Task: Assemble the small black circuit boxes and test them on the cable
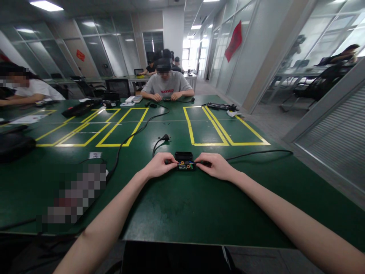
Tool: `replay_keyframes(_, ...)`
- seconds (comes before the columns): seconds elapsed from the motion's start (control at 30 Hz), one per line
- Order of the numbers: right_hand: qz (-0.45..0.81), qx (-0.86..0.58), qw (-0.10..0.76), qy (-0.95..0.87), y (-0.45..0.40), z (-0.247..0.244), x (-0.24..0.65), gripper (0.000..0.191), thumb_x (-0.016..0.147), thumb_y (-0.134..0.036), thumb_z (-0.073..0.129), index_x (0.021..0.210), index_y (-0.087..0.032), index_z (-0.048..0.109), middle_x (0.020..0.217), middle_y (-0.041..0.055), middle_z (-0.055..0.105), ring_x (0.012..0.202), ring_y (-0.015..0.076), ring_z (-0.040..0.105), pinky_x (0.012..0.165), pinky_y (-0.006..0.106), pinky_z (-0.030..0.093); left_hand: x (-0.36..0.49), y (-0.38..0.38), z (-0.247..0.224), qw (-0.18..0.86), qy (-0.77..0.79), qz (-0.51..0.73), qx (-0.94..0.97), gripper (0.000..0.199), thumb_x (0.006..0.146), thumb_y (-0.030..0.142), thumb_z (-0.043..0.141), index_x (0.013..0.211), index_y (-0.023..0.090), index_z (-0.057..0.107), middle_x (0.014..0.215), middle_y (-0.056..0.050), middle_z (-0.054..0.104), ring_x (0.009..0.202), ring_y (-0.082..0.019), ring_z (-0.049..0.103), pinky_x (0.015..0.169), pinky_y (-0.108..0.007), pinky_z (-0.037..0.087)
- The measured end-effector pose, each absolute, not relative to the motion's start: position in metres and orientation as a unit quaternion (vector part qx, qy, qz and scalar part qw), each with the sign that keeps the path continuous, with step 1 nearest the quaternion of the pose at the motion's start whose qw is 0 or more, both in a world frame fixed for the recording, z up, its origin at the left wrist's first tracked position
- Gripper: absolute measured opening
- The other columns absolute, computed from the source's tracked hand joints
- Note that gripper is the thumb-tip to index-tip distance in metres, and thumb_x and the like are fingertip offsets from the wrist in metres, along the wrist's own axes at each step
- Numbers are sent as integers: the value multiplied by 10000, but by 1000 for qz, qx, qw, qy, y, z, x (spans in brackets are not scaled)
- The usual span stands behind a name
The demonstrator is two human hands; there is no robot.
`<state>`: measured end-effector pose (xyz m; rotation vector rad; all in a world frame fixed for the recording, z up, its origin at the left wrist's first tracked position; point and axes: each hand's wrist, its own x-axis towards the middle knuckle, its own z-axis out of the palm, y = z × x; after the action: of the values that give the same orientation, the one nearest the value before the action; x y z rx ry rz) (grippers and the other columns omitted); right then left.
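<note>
In front of me on the green table lies a small opened black power adapter (186,166). Its lower shell holds a circuit board with yellow-ringed coils, and the black lid (183,156) stands just behind it. My left hand (161,164) is closed, thumb and finger pinching the left end. At the right end my right hand (212,166) pinches likewise; its fingertips partly hide the spot where the cord enters. One black cord (258,153) runs rightward from behind my right hand. Beyond my left hand lies a black plug (165,137), its cord curving down behind that hand.
A blurred-out object (76,196) lies at the left with a long black cable (137,131). Yellow tape (209,144) marks rectangles on the green table (199,213). A person (168,82) works across the table. A black bag (17,144) sits at far left, a folded black tripod (221,106) farther back.
</note>
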<state>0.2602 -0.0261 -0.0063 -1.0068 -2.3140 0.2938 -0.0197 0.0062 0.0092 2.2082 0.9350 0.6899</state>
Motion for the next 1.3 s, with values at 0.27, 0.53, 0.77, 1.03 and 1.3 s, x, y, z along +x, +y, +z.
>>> replay_keyframes(0.27, 104, -346, 257, -896, -25, -4, 261, 99, 943, -253, 614, 924, -222, 706, 897, 56, 713, 802, 208, 683, 708, 316, 527, -24, 10, 7, 298, 332, 238, 863, 110, 775, 160, 650, 807, 155, 755, 785, -15, 705, 687, -134, 574, 674, -244, 438)
replay_keyframes(0.53, 54, -327, 231, -915, -24, -1, 261, 109, 957, -201, 604, 899, -217, 695, 907, 70, 693, 859, 224, 644, 728, 322, 507, -21, 7, 11, 239, 329, 223, 886, 46, 771, 200, 674, 765, 159, 696, 793, -17, 682, 721, -153, 595, 677, -249, 429)
replay_keyframes(0.77, 7, -312, 188, -931, -27, 2, 258, 210, 990, -170, 503, 941, -190, 705, 928, 92, 691, 839, 210, 628, 730, 314, 485, -21, 4, 15, 135, 319, 166, 923, 220, 765, 366, 817, 838, 195, 700, 908, -18, 679, 835, -195, 642, 744, -271, 471)
replay_keyframes(1.03, 102, -463, 373, -798, -7, -20, 253, 253, 997, -350, 546, 1003, -201, 751, 978, 93, 721, 908, 235, 661, 808, 380, 535, -14, 5, 5, 82, 341, 299, 887, 535, 756, 596, 814, 1112, 204, 737, 1142, -105, 697, 1066, -278, 658, 949, -400, 516)
replay_keyframes(1.3, 225, -477, 369, -766, -6, -25, 243, 230, 885, -334, 690, 1056, -185, 730, 1051, 97, 744, 973, 245, 684, 921, 443, 553, -16, 11, -6, 136, 366, 219, 894, 858, 695, 573, 875, 1407, 174, 610, 1357, -159, 645, 1261, -353, 605, 1112, -517, 459)
